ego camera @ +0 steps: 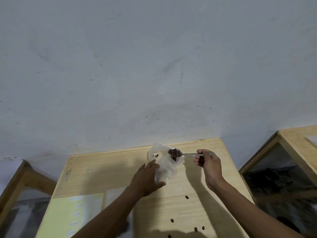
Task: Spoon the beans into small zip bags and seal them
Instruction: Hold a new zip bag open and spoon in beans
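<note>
Head view: a loaded spoon [184, 154] is held level by the right hand [208, 164], whose fingers [199, 158] are curled round the handle end. Its bowl, heaped with beans [175, 152], is poised at the mouth of a clear bag [165, 163] near the far edge of the tabletop [197, 182]. The bag is steadied by the left hand [146, 176]; its fingers lie fairly straight against the plastic with the thumb spread below, and whether the film is actually pinched cannot be told. A few beans can already be seen inside the bag, and a pale rim, perhaps a bowl, shows just behind it but is mostly hidden.

Spilling is judged the main risk. The bag is limp and crumpled, so its mouth could fold shut or shift as the spoon is tipped, and the heaped beans would then roll off onto the wood. Several loose beans [187, 197] already lie on the near part of the tabletop, which suggests that this happens easily. A weak hold by the left hand could also let the bag sag or tip, and beans caught in the zip track would keep it from being sealed later.

A yellow sheet [73, 215] lies at the near left.
</note>
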`<state>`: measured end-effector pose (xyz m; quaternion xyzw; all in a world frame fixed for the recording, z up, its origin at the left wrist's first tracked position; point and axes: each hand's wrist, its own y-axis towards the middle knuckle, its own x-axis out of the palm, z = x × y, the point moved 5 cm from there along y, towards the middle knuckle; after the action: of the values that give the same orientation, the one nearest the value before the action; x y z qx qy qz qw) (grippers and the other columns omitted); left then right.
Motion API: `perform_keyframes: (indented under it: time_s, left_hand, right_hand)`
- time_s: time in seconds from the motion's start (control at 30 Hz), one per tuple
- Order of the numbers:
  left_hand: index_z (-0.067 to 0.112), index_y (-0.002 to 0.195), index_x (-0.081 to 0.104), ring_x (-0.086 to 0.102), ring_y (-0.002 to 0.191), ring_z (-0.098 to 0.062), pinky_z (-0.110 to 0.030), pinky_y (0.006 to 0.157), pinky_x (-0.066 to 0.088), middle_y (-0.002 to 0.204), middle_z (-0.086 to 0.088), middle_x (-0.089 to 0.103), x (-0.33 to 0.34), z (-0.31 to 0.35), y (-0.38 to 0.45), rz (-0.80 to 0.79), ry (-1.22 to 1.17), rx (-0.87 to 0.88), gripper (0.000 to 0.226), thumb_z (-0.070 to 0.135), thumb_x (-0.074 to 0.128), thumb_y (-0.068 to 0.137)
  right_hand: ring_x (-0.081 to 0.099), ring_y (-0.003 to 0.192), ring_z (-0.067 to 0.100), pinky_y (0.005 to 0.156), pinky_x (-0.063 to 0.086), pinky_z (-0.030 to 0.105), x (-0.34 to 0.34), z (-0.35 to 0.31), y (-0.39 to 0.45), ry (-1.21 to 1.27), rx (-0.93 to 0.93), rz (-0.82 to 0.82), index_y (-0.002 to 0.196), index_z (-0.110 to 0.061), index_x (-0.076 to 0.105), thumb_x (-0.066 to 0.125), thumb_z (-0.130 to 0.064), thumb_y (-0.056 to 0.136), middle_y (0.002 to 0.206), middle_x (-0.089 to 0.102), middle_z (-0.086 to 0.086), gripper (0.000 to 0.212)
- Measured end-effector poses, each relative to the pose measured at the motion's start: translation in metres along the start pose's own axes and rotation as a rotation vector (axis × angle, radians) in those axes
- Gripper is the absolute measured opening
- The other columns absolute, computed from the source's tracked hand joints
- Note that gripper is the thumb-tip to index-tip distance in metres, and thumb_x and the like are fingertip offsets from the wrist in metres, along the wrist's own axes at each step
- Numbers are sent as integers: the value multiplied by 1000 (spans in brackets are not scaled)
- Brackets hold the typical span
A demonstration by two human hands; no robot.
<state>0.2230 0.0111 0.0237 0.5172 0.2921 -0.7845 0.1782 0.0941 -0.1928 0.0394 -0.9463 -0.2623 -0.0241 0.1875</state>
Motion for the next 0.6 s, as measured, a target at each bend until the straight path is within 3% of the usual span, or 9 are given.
perform_keyframes:
  time_s: [0.17,0.27,0.37,0.47,0.6]
  left_hand:
    - [24,140,39,43,135,-19,-37,113,33,160,1,25,0,1,2,4,-61,-41,75,63,63,80]
    - [24,139,41,46,132,-20,-38,111,35,159,1,27,-1,1,3,19,-66,-43,74,63,63,79]
    - [25,140,40,43,135,-20,-39,113,33,160,1,25,-1,1,3,17,-45,-30,74,62,63,80]
    - [25,140,40,37,138,-21,-37,113,35,160,2,23,1,0,2,16,-33,-10,74,62,63,80]
    - [24,140,39,32,141,-21,-37,110,37,161,3,21,1,-4,-1,27,-29,10,73,61,63,81]
  right_hand:
    - [55,63,19,60,46,24,3,-27,-10,-128,-155,-68,88,-4,62,41,-8,100,70,58,8,24]
    - [60,67,16,67,48,31,4,-28,-17,-331,-270,-116,87,-12,64,43,-16,102,74,64,3,26]
    - [63,73,10,70,49,21,12,-26,-25,-508,-402,-302,90,-21,66,46,-19,102,88,68,-4,23]
    - [63,77,10,73,48,16,20,-27,-26,-592,-468,-496,95,-21,69,51,-16,101,95,67,-6,20]
    - [60,70,10,70,48,18,9,-37,-14,-396,-425,-277,91,-14,67,47,-16,103,83,66,-5,24]
